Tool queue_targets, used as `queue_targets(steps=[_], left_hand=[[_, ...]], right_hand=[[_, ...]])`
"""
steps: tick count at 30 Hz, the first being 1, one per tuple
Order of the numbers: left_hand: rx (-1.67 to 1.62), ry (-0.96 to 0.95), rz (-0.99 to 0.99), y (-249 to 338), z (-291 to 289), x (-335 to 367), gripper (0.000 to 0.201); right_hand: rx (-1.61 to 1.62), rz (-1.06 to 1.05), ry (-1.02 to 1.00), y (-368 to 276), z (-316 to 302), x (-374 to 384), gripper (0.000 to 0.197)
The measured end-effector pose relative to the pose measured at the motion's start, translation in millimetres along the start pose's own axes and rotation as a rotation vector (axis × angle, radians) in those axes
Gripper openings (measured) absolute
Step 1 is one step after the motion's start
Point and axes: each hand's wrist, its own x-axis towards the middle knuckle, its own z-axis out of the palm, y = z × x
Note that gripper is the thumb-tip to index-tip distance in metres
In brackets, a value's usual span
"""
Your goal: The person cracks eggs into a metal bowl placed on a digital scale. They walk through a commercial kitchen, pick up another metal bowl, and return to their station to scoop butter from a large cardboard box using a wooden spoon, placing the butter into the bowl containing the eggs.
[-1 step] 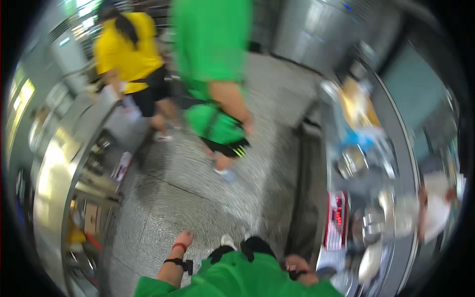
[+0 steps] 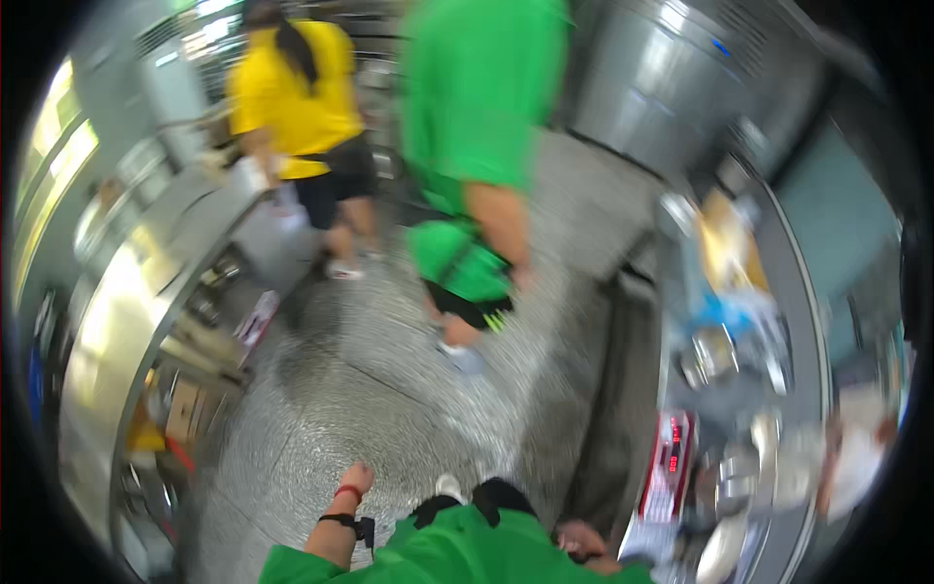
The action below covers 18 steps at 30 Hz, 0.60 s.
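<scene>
My left hand (image 2: 358,477) hangs low over the grey floor, below the person in green. Its fingers are curled into a fist, and nothing shows in it. There is a red band on that wrist and a black strap on the forearm. My right hand (image 2: 581,538) is low by my side, close to the near edge of the right counter; blur hides its fingers. Nearest to it on that counter stands a red-and-white digital scale (image 2: 667,465) with lit red digits. Metal containers (image 2: 736,481) and a pale ladle-like utensil (image 2: 722,548) lie beside the scale.
A person in green (image 2: 477,107) stands ahead in the aisle. Another in yellow (image 2: 297,88) is at the far end of the left steel counter (image 2: 102,341), which has shelves below. A metal pot (image 2: 715,352) and blue plastic (image 2: 725,310) sit on the right counter. Steel cabinets (image 2: 652,88) stand behind.
The view has swung, so both people and the counters appear farther right and slightly lower. My left hand keeps nearly the same place. My right hand's shape is a little more blurred.
</scene>
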Motion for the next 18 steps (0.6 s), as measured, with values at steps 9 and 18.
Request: queue_targets(steps=[9, 18], left_hand=[[-0.555, 0.331, -0.665, -193, 11, -123, 0.034], [-1.068, 0.573, -1.27, -187, 160, -285, 0.036]], right_hand=[[-0.325, -0.406, 0.076, -352, -49, 7, 0.027], [-1.294, -0.743, 0.023, -613, 59, 43, 0.03]])
